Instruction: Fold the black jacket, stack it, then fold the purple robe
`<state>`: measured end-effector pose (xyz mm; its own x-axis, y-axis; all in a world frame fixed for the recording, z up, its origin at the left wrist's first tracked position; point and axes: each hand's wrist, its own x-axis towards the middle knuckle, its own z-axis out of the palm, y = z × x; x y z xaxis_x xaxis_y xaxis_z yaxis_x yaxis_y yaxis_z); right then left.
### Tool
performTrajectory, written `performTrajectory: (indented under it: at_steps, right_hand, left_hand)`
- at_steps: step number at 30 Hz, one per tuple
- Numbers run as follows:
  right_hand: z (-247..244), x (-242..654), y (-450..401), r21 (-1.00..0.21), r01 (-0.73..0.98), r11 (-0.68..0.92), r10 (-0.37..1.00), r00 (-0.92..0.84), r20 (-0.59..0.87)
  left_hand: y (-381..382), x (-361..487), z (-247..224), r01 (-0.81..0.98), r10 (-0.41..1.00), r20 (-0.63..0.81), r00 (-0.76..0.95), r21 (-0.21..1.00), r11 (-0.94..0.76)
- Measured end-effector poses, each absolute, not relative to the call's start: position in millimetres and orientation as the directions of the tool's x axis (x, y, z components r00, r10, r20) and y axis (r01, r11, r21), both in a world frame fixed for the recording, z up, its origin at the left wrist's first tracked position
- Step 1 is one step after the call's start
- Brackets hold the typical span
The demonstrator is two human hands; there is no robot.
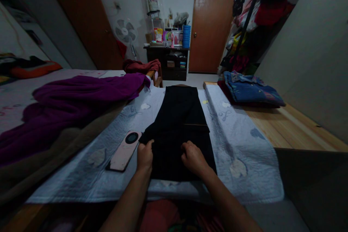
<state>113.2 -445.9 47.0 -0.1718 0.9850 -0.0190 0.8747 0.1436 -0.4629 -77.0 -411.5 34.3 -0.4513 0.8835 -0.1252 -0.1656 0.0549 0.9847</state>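
A pair of black trousers [182,108], partly folded, lies lengthwise on a pale quilted bed cover [252,174]. A thin tan line runs across the upper fold on its right side. My left hand [145,155] is closed on the left edge of the cloth, thumb on top. Over the middle of the near part, my right hand [193,156] has its fingers curled and pinched on the fabric. Just left of my left hand lies a pink phone [124,152] with a round black camera ring.
A purple blanket [81,98] spreads over the bed at left. Folded denim clothing [251,88] sits on a wooden ledge [272,127] at right. Beyond the bed stand a fan [126,30], a dark cabinet [152,56] and a wooden door [212,25]. Clothes and bags hang at the upper right.
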Motion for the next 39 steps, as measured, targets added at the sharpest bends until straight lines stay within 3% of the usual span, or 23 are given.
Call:
performTrajectory:
  at_steps: [11, 23, 26, 33, 36, 39]
  right_hand:
    - [54.9, 140.3, -443.7, -0.545, 0.836, 0.056, 0.996, -0.085, -0.029]
    - [76.7, 131.5, -439.8, -0.696, 0.714, 0.077, 0.996, -0.028, 0.081]
    - [70.2, 125.8, -438.8, -0.692, 0.714, 0.104, 0.994, -0.054, 0.093]
    - [54.8, 129.5, -445.9, -0.573, 0.804, 0.156, 0.975, -0.217, -0.039]
    - [62.3, 142.8, -439.3, -0.600, 0.770, 0.217, 0.951, -0.304, -0.046]
    - [62.6, 163.2, -421.3, -0.592, 0.787, 0.176, 0.984, -0.154, 0.087]
  left_hand:
    - [-411.1, -60.6, 25.6, -0.173, 0.878, -0.166, -0.450, 0.980, 0.097]
    - [-409.8, -59.8, 18.5, -0.228, 0.870, -0.197, -0.451, 0.968, 0.101]
    - [-410.1, -60.2, 19.1, -0.252, 0.874, -0.202, -0.443, 0.963, 0.095]
    - [-410.9, -60.9, 18.1, -0.248, 0.889, -0.178, -0.423, 0.966, 0.075]
    - [-410.9, -61.3, 16.6, -0.260, 0.881, -0.191, -0.433, 0.962, 0.081]
    - [-410.3, -62.6, 16.7, -0.276, 0.870, -0.238, -0.432, 0.953, 0.124]
